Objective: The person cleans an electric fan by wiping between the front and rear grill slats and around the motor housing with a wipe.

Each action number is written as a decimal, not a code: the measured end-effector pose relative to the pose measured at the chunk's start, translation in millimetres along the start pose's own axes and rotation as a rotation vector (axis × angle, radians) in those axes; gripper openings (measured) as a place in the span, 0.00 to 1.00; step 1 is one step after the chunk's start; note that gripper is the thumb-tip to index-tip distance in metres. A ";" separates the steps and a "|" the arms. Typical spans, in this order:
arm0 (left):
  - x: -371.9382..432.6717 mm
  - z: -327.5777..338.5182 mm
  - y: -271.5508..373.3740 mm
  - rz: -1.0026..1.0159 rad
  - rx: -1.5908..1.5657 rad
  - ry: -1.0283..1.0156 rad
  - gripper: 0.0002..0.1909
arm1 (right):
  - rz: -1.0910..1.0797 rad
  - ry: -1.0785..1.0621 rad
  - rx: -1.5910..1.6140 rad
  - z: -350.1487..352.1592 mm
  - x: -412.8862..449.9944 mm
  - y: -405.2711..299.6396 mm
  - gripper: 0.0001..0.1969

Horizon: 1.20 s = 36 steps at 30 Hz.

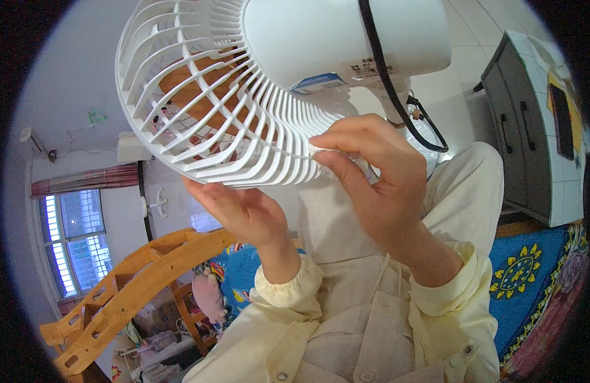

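Tilted in front of me is a white electric fan, its rear guard of curved slats facing me. My left hand holds the guard's lower rim from below, with some fingers behind the slats. Between thumb and forefinger, my right hand pinches a small white wad, perhaps tissue or cloth, against slats near the guard's right side. Behind the guard is the white motor housing, which bears a printed label and a blue sticker. A black power cord hangs across the housing.
A grey cabinet with a white tiled top stands at the right, a dark phone-like object on it. Blue patterned fabric lies beside me. To the left are a wooden ladder-like frame, a pink plush item and a window.
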<state>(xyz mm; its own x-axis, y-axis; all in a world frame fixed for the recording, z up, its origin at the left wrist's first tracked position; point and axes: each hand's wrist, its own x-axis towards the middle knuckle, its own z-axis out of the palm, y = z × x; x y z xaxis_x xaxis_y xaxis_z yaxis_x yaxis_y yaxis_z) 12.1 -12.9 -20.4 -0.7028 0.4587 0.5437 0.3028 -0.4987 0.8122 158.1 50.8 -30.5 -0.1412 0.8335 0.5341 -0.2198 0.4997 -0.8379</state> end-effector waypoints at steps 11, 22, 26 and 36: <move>4.3 0.2 -0.7 0.013 -0.003 -0.072 0.26 | 0.596 -0.015 0.400 0.5 2.0 0.2 0.07; 3.4 2.0 -4.4 0.070 0.056 -0.056 0.27 | 0.229 -0.016 0.178 -2.5 -4.3 3.8 0.07; 3.7 -0.1 -5.0 0.047 0.048 -0.044 0.26 | 0.049 0.000 0.006 -0.7 2.0 3.4 0.05; 0.7 4.4 -1.4 0.033 0.087 -0.050 0.32 | 0.438 0.200 0.258 8.8 6.4 3.8 0.05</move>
<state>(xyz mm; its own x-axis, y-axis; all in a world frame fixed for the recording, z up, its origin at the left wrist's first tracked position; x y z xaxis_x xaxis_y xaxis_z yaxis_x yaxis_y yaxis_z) 14.0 -8.6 -20.2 -0.6588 0.4804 0.5789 0.3821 -0.4492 0.8076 147.9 55.9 -29.4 -0.0917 0.9918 0.0889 -0.4148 0.0431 -0.9089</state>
